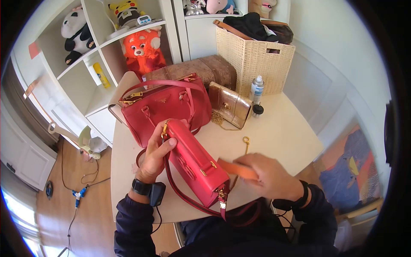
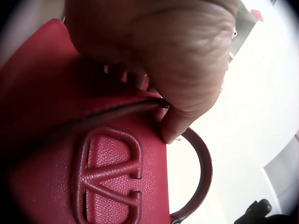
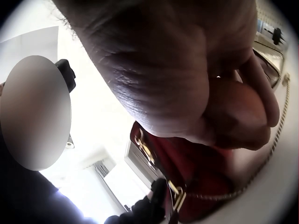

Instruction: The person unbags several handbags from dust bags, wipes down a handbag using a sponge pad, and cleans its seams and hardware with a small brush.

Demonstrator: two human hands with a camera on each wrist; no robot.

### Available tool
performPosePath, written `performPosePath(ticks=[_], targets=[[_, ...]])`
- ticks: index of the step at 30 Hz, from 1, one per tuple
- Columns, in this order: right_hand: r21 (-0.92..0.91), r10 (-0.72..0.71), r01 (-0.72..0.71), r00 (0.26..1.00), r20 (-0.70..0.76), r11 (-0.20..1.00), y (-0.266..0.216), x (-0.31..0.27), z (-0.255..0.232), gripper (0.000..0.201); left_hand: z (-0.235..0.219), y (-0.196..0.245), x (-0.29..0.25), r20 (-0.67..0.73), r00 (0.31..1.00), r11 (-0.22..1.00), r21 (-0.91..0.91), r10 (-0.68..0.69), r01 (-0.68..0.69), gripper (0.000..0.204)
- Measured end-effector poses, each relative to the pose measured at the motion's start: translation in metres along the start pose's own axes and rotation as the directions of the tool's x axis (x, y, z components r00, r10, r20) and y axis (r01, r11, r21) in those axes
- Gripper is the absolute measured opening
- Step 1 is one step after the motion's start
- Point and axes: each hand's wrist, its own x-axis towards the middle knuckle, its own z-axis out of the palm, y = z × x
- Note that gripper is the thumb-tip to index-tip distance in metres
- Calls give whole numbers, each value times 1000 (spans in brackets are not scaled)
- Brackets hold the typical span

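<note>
A red handbag (image 1: pixel 195 160) with a raised V emblem (image 2: pixel 110 175) on its front lies tilted over the table. My left hand (image 1: pixel 152 158) grips its far end, with the thumb on the bag's edge. A dark red strap (image 1: pixel 175 192) loops below the bag. In my right hand (image 1: pixel 274 177) is an orange cloth (image 1: pixel 239 168), pinched and held against the bag's near end. A thin gold chain (image 1: pixel 246 147) with a ring at its tip runs from near that end across the tabletop.
Behind stand a larger red handbag (image 1: pixel 167 107), a gold purse (image 1: pixel 231 105), a spray can (image 1: pixel 256 91) with a black cap (image 1: pixel 257 110) beside it, a brown trunk (image 1: pixel 205 70) and a wicker basket (image 1: pixel 252 60). The white table (image 1: pixel 282 137) curves on the right.
</note>
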Motion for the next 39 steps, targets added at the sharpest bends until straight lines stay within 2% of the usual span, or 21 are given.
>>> performPosePath(ticks=[1, 2, 4, 7, 15, 17, 23, 25, 27, 29, 32, 34, 35, 37, 39], targets=[[-26, -32, 30, 997, -75, 999, -1, 5, -8, 44, 1, -1, 0, -3, 1000, 1000, -8, 4, -4, 61], [-32, -31, 29, 997, -71, 999, -3, 13, -13, 44, 2, -2, 0, -1, 1000, 1000, -3, 11, -11, 61], [-147, -200, 166, 945, -259, 975, -11, 36, -17, 46, 3, -6, 0, 1, 1000, 1000, -1, 20, -20, 60], [-176, -279, 234, 908, -312, 956, -15, 71, -12, 48, -2, -11, -1, 1, 1000, 996, -90, -8, 8, 57], [-141, -314, 293, 934, -170, 946, -10, 138, 0, 46, -2, -15, -2, -64, 996, 994, -99, -58, 51, 50], [-22, -292, 291, 949, -117, 956, -10, 145, -1, 45, 0, -13, -2, -67, 996, 994, -92, -64, 58, 48], [-145, -262, 248, 961, -85, 958, -24, 104, -9, 43, -1, -8, 0, -33, 999, 998, -56, -41, 39, 38], [-198, -305, 289, 951, -57, 937, -31, 88, -19, 47, -1, -8, -1, -45, 999, 998, -59, -25, 22, 36], [-309, -325, 315, 945, 18, 897, -38, 77, -34, 52, -3, -10, 1, 3, 999, 998, -56, -35, 35, 35], [-318, -325, 318, 945, 33, 893, -38, 77, -39, 56, -1, -12, 1, 12, 1000, 997, -75, -22, 23, 36], [-243, -398, 395, 916, 38, 886, -24, 97, -42, 56, 2, -11, 1, 12, 999, 997, -69, -38, 39, 37], [-28, -453, 456, 888, 82, 889, -17, 116, -39, 57, 0, -12, 2, 18, 999, 994, -94, -49, 51, 38], [-31, -457, 461, 885, 88, 887, -16, 122, -39, 57, -1, -11, 2, 15, 999, 994, -97, -42, 44, 38], [78, -492, 486, 864, 109, 870, -16, 129, -39, 59, -3, -10, 2, 15, 999, 996, -74, -40, 41, 38], [80, -476, 469, 869, 132, 879, -17, 128, -41, 61, -3, -12, 1, 16, 999, 996, -76, -36, 37, 37]])
